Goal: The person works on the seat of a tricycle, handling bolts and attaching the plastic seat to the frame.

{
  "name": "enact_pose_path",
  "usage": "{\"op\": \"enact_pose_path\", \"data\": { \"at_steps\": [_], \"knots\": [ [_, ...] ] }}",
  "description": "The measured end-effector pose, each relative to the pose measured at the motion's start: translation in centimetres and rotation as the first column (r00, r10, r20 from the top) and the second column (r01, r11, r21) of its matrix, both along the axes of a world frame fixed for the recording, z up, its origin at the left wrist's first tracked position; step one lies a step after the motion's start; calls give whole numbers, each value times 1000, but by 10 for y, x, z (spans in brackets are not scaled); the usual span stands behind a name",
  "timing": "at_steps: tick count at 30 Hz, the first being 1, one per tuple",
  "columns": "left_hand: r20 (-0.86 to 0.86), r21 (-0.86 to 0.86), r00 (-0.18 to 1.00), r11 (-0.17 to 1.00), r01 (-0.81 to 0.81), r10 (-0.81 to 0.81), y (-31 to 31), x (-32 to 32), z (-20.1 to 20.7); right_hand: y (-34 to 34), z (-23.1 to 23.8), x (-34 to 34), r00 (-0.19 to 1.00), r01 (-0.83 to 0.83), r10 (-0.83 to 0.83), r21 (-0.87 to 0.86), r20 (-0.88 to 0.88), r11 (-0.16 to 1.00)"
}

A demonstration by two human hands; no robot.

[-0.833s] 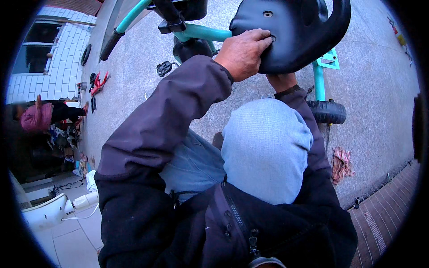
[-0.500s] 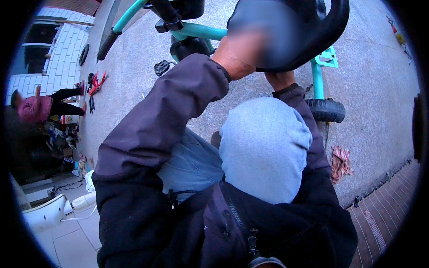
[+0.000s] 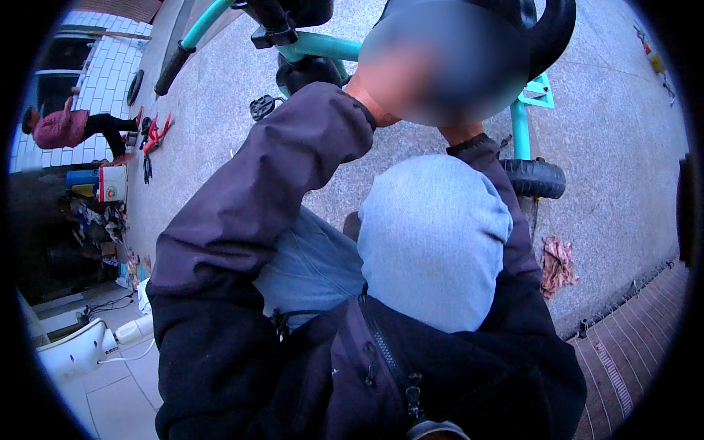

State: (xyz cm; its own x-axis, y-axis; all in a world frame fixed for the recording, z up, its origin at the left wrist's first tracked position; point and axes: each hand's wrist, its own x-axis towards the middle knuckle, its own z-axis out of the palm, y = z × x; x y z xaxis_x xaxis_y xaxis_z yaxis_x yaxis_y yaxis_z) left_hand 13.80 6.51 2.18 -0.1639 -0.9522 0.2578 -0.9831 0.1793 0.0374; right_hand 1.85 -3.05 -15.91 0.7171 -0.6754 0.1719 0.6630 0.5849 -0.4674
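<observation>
In front of me is a small cycle with a teal frame tube (image 3: 330,46), a black handlebar grip (image 3: 174,70), a pedal (image 3: 264,108) and a thick black rear wheel (image 3: 539,180). A black, curved seat-like part (image 3: 557,29) sits at the top. My left hand (image 3: 378,92) reaches to the near left side of this part; a blur covers its fingers. Below the part's near edge is my right hand (image 3: 460,135), with just the wrist and heel showing. The blur also hides what either hand touches.
A person in a pink top (image 3: 64,129) is at the far left, near a red cycle-like frame (image 3: 155,136). White and blue containers (image 3: 112,183) stand there. A crumpled cloth (image 3: 559,265) lies on the concrete at right, near a brown slatted surface (image 3: 623,359).
My left hand and forearm have shifted slightly left. At the far left, the person has moved away from the containers, which now show more fully. The cycle stays almost in place.
</observation>
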Motion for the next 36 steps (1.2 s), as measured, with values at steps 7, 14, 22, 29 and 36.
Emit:
{"op": "enact_pose_path", "data": {
  "at_steps": [7,14,22,29,36],
  "knots": [
    [-75,20,996,999,-46,48,-1,-13,14,-1,0,8,997,-21,15,76,76,997],
    [-46,-35,998,999,-34,33,1,-10,11,2,5,13,995,-23,10,135,96,991],
    [-46,-49,999,999,-2,-1,2,-10,13,1,11,-3,684,134,-723,-958,-96,254],
    [-92,-10,996,1000,-7,6,5,-2,11,1,17,1,532,8,-846,-999,36,-38],
    [-83,45,996,999,-28,31,0,-10,15,3,17,0,612,88,-781,-971,-124,223]
  ]
}}
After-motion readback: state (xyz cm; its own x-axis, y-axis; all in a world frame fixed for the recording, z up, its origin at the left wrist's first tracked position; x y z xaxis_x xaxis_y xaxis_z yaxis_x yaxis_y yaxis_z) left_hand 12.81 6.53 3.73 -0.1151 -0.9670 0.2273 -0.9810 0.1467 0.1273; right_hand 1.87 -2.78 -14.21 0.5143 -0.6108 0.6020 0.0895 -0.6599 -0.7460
